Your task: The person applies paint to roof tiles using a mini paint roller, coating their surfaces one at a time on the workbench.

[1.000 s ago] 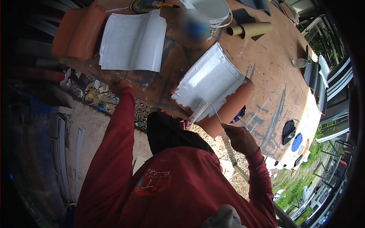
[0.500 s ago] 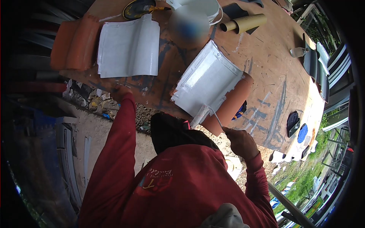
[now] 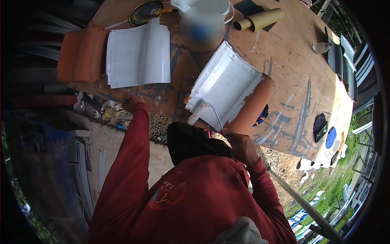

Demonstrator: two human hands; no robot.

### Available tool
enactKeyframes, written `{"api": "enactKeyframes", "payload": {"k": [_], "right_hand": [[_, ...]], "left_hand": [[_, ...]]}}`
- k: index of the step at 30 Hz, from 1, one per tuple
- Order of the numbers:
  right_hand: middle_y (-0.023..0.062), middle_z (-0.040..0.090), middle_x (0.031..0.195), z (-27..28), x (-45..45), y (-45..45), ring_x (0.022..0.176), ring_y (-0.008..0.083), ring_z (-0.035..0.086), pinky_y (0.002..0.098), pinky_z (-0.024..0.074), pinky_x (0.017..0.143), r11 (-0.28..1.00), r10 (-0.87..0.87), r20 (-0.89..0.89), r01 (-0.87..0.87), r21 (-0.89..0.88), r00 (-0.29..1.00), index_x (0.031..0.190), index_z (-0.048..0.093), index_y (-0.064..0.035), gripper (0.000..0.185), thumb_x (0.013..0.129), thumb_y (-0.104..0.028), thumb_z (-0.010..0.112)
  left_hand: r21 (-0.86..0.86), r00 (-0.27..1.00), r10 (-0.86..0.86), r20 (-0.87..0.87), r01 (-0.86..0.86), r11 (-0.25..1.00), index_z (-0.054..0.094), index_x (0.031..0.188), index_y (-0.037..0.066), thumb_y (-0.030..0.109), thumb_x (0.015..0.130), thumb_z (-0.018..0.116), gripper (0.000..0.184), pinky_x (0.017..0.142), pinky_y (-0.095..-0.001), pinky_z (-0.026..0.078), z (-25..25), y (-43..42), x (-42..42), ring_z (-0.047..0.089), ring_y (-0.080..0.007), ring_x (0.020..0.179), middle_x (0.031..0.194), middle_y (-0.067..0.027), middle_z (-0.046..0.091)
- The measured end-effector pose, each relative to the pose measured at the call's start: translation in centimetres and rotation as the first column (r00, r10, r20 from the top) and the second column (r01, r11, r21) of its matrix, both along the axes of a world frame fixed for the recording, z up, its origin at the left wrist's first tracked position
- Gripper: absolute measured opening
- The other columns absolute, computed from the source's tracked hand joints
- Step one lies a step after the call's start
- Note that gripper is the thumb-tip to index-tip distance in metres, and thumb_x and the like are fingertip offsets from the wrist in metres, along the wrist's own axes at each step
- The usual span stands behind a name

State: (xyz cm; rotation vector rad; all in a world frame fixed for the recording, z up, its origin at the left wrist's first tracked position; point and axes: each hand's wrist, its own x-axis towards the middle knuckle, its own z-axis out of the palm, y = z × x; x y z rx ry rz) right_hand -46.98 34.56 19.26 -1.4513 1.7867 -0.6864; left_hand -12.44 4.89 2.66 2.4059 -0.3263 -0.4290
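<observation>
My right hand [image 3: 242, 147] is closed around the handle of a paint roller [image 3: 200, 113]. The roller's white-coated sleeve rests on the lower left corner of a curved roof tile [image 3: 225, 83]. White paint coats most of this tile, while bare orange clay shows along its right side. At the edge of the wooden table [image 3: 284, 53], my left hand [image 3: 134, 101] lies with its fingers out, holding nothing I can see. Just above it is a second, white-coated tile [image 3: 140, 55]. An uncoated orange tile [image 3: 82, 55] stands left of that one.
At the back are a white bucket [image 3: 221, 7], partly behind a blurred patch, and a black oval tray [image 3: 144, 12] with a brush [image 3: 165, 11] on it. Brown rolled sheet [image 3: 260, 20] lies right of them. A clear bottle [image 3: 321, 48] and dark cloth [image 3: 320, 127] are farther right.
My right hand has moved left and the roller has shifted from the tile's lower right part to its lower left corner. My left hand stays at the table edge.
</observation>
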Motion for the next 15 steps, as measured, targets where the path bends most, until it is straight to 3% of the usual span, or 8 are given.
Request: {"api": "enactKeyframes", "payload": {"k": [3,4,11,13,15], "right_hand": [[0.0209,0.071,0.088,0.2,3.3,-2.2,0.076,0.0326,0.071,0.0403,0.0532,0.068,1.0,-0.01,-0.08,0.012,0.019,0.997,0.122,0.068,-0.0012,0.031,0.093,-0.007,0.059],[0.0216,0.07,0.09,0.4,3.5,-2.2,0.08,0.0417,0.068,0.0466,0.0538,0.069,0.999,-0.027,-0.069,0.028,0.021,0.997,0.123,0.068,-0.0062,0.033,0.092,-0.011,0.058],[0.0216,0.07,0.09,0.3,2.0,-1.2,0.08,0.0419,0.068,0.0483,0.0535,0.071,0.996,0.001,-0.031,0.001,0.087,1.0,0.124,0.068,-0.0079,0.034,0.091,-0.012,0.058],[0.0218,0.07,0.089,0.0,2.8,-2.4,0.08,0.0419,0.068,0.0486,0.0537,0.071,1.0,0.013,-0.056,-0.014,-0.009,0.998,0.123,0.068,-0.0059,0.034,0.091,-0.011,0.058],[0.0213,0.071,0.089,0.3,2.6,-2.5,0.081,0.0411,0.069,0.0471,0.0546,0.071,0.999,-0.003,-0.054,0.005,0.038,0.999,0.124,0.067,-0.0044,0.034,0.092,-0.012,0.057]], "left_hand": [[-0.054,0.999,0.005,-0.04,-0.007,0.999,0.046,0.123,-0.007,0.042,0.095,0.042,0.057,0.087,-0.0546,0.055,-0.2,-0.1,0.0,0.067,-0.0452,0.102,0.116,-0.0307,0.063],[-0.074,0.999,0.004,-0.048,-0.008,0.997,0.046,0.123,-0.007,0.042,0.095,0.042,0.056,0.087,-0.0548,0.055,-0.1,-0.2,0.0,0.066,-0.0452,0.102,0.116,-0.0306,0.063],[0.031,1.0,-0.006,-0.015,0.006,1.0,0.043,0.126,-0.008,0.041,0.097,0.041,0.057,0.088,-0.0535,0.055,-0.3,0.3,0.2,0.066,-0.0448,0.104,0.117,-0.0307,0.063],[0.021,1.0,-0.018,-0.02,0.018,1.0,0.043,0.127,-0.008,0.041,0.097,0.041,0.057,0.088,-0.0534,0.055,0.6,0.0,-0.5,0.066,-0.0447,0.105,0.118,-0.031,0.062],[-0.031,0.998,0.001,-0.059,-0.003,1.0,0.043,0.127,-0.007,0.041,0.097,0.041,0.057,0.088,-0.0538,0.055,0.9,0.1,-0.7,0.066,-0.0446,0.105,0.119,-0.0316,0.062]]}}
